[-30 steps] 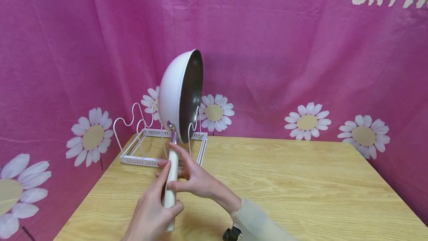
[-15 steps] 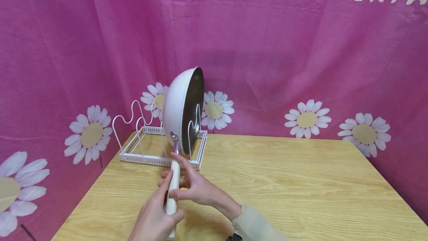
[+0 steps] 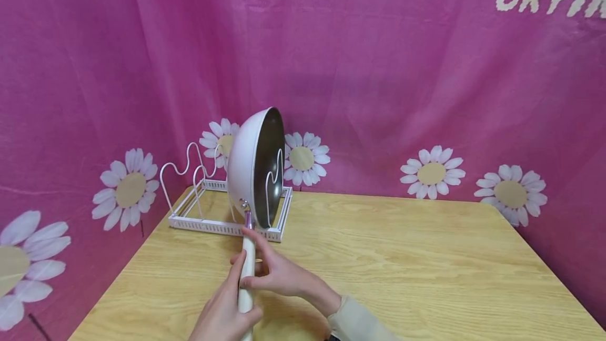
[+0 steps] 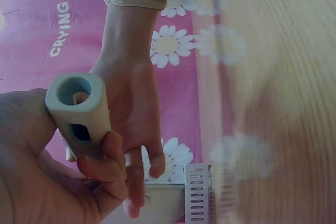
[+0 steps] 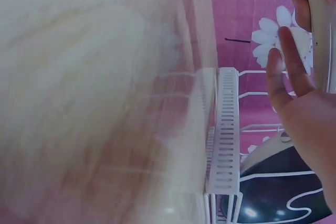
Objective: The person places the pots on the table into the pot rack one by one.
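A wok (image 3: 242,159), white outside and dark inside, stands on edge between the wire dividers of a white pan rack (image 3: 208,225), its open side facing right. The white handle (image 3: 248,262) points back toward the person. Round the rear part of the handle, the left hand (image 3: 224,309) holds on with thumb and fingers. Further forward, the right hand (image 3: 286,275) pinches it from the right side with thumb and index finger. The left wrist view shows the hollow end of the handle (image 4: 81,108). In the right wrist view, other right-hand fingers (image 5: 294,61) stretch out loosely.
The rack sits at the back left of a wooden table (image 3: 402,267), near the purple curtain (image 3: 369,93) with daisies. More wire dividers (image 3: 189,167) rise left of the wok.
The wok has come down lower between the rack's dividers, and both hands have moved down with its handle. The rack has stayed in place.
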{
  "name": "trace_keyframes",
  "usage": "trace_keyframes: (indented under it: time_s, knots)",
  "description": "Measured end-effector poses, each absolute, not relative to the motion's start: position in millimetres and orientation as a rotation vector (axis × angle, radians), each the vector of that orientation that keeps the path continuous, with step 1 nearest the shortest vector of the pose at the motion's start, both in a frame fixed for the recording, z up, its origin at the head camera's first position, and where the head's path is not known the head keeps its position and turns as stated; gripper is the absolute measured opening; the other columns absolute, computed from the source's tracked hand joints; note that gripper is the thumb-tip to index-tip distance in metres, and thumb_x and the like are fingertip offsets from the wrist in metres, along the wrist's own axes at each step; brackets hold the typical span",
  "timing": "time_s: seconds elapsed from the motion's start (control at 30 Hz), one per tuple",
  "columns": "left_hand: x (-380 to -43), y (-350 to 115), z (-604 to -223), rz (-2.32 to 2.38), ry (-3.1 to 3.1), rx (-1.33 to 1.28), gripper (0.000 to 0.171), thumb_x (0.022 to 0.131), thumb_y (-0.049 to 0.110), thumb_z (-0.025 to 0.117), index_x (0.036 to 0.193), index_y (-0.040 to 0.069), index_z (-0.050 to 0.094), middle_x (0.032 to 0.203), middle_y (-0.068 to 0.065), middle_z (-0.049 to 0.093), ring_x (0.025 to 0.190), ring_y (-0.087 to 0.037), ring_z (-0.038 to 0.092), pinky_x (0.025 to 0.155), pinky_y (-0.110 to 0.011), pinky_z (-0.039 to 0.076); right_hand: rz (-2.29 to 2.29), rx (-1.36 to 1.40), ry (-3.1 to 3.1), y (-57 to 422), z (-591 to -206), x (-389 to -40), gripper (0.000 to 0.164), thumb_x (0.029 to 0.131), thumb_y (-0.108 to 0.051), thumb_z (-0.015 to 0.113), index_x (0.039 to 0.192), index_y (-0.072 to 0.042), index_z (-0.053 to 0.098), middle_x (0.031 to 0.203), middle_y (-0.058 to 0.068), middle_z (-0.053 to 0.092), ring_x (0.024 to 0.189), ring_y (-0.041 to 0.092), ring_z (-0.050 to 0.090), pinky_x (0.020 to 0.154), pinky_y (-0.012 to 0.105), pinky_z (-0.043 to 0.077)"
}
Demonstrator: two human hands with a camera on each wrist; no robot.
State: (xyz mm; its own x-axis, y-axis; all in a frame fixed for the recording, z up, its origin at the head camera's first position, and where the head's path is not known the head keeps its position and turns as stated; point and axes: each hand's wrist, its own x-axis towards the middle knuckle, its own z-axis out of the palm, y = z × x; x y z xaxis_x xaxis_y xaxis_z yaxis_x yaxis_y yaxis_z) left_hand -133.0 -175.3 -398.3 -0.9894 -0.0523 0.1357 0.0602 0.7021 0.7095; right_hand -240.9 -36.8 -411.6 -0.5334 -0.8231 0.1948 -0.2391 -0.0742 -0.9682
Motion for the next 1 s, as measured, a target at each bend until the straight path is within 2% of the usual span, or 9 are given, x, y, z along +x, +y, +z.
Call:
trace_keyframes:
  time_s: [0.17, 0.23, 0.4, 0.5, 0.73, 0.9, 1.0]
  knots:
    - [-133.1, -174.7, -398.6, -1.223, -2.776, -0.034, 0.107, 0.065, 0.016, 0.075, 0.158, 0.015, 0.023, 0.139, -0.021, 0.054, 0.075, -0.015, 0.055, 0.063, -0.029, 0.046, -1.557, -1.153, 1.881, -27.9, -412.0, -240.8, 0.091, 0.096, -0.01, 0.064, 0.16, -0.032, 0.002, 0.158, 0.014, 0.03, 0.111, 0.004, 0.06, 0.093, 0.023, 0.053]
    - [-133.5, -176.6, -399.5, -1.264, -2.779, -0.034, 0.106, 0.068, 0.017, 0.076, 0.158, 0.017, 0.022, 0.132, -0.019, 0.058, 0.074, -0.014, 0.054, 0.063, -0.028, 0.045, -1.519, -1.16, 1.947, -23.1, -411.3, -241.7, 0.09, 0.096, -0.017, 0.064, 0.159, -0.035, 0.003, 0.157, 0.007, 0.033, 0.111, 0.004, 0.059, 0.093, 0.023, 0.052]
    - [-133.5, -180.6, -404.6, -1.416, -2.728, -0.057, 0.104, 0.074, 0.018, 0.081, 0.158, 0.014, 0.021, 0.112, -0.011, 0.059, 0.069, -0.01, 0.054, 0.06, -0.023, 0.047, -1.468, -1.209, 2.051, -7.4, -408.1, -245.4, 0.085, 0.098, -0.022, 0.063, 0.16, -0.029, 0.006, 0.14, 0.01, 0.056, 0.121, 0.015, 0.06, 0.091, 0.024, 0.051]
    - [-133.0, -178.5, -407.3, -1.47, -2.689, -0.084, 0.103, 0.074, 0.015, 0.082, 0.157, 0.009, 0.022, 0.107, -0.012, 0.057, 0.066, -0.008, 0.055, 0.059, -0.022, 0.049, -1.445, -1.221, 2.123, 6.5, -405.5, -246.1, 0.077, 0.099, -0.023, 0.061, 0.159, -0.023, 0.013, 0.142, 0.013, 0.054, 0.126, 0.023, 0.058, 0.092, 0.024, 0.05]
    - [-130.9, -178.4, -414.2, -1.48, -2.667, -0.094, 0.101, 0.072, 0.013, 0.082, 0.156, 0.008, 0.025, 0.114, -0.013, 0.053, 0.065, -0.005, 0.05, 0.057, -0.02, 0.048, -1.391, -1.176, 2.293, 44.3, -404.8, -246.3, 0.066, 0.099, -0.03, 0.062, 0.155, -0.018, 0.03, 0.138, 0.007, 0.056, 0.128, 0.025, 0.055, 0.096, 0.031, 0.052]
    - [-129.3, -177.8, -419.1, -1.395, -2.635, -0.116, 0.1, 0.07, 0.012, 0.081, 0.154, 0.005, 0.03, 0.126, -0.019, 0.052, 0.068, -0.003, 0.048, 0.059, -0.019, 0.047, -1.371, -1.112, 2.387, 73.3, -401.2, -242.3, 0.064, 0.097, -0.034, 0.064, 0.153, -0.023, 0.034, 0.137, 0.0, 0.057, 0.13, 0.022, 0.054, 0.099, 0.036, 0.051]
    - [-130.2, -178.0, -420.4, -1.396, -2.651, -0.101, 0.099, 0.071, 0.013, 0.083, 0.155, 0.006, 0.03, 0.122, -0.015, 0.054, 0.068, -0.002, 0.048, 0.06, -0.019, 0.047, -1.345, -1.101, 2.444, 90.0, -399.2, -240.0, 0.064, 0.097, -0.035, 0.064, 0.153, -0.024, 0.036, 0.138, -0.003, 0.057, 0.129, 0.02, 0.054, 0.1, 0.038, 0.051]
